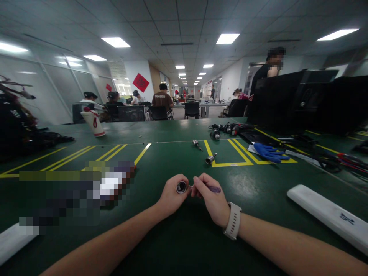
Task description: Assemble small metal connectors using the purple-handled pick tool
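Observation:
My left hand is closed round a short metal cylinder, its round open end with a bright rim and dark inside facing me. In my right hand is a slim screwdriver-like tool with a purple handle. Its thin metal shaft points left and meets the side of the cylinder or the fingers there; the exact contact is hidden. Farther off on the green table lie a metal cup-shaped piece with a shank and a smaller metal bit-like piece.
A blue glove and cables lie to the right. Black power-tool-like parts sit farther back. White padded bars flank both sides. A white cup stands back left. Black monitors stand right; people sit beyond.

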Motion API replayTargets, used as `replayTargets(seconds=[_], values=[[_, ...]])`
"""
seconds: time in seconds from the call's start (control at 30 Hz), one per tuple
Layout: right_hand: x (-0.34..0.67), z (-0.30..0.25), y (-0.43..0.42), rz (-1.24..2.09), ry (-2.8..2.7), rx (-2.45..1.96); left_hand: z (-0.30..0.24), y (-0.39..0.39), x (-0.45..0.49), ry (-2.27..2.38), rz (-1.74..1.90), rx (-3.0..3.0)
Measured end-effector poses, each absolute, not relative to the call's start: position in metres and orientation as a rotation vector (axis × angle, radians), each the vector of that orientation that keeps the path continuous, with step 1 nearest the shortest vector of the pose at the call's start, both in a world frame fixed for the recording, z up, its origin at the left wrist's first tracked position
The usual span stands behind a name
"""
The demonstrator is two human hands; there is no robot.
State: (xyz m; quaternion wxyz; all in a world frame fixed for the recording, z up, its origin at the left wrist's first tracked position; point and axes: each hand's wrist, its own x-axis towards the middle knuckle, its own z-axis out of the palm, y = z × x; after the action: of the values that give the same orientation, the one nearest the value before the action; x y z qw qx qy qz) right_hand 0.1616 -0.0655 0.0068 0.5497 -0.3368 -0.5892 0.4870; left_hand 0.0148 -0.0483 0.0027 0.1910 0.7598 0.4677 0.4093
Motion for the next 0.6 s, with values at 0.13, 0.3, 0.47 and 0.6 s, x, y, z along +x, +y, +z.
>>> replayTargets(seconds=[0.13, 0.3, 0.47, 0.6], values=[[0.1601, 0.0046, -0.0644, 1.259, -1.329, -0.798, 0.0017, -0.0473, 0.0140, 1.317, 1.152, 2.123], [0.1589, 0.0033, -0.0630, 1.354, -1.229, -0.784, 0.0023, -0.0475, 0.0132, 1.309, 1.152, 2.102], [0.1603, 0.0034, -0.0648, 1.313, -1.273, -0.769, 0.0026, -0.0479, 0.0127, 1.272, 1.141, 2.076], [0.1616, 0.0049, -0.0664, 1.227, -1.332, -0.777, 0.0023, -0.0475, 0.0124, 1.279, 1.149, 2.073]])
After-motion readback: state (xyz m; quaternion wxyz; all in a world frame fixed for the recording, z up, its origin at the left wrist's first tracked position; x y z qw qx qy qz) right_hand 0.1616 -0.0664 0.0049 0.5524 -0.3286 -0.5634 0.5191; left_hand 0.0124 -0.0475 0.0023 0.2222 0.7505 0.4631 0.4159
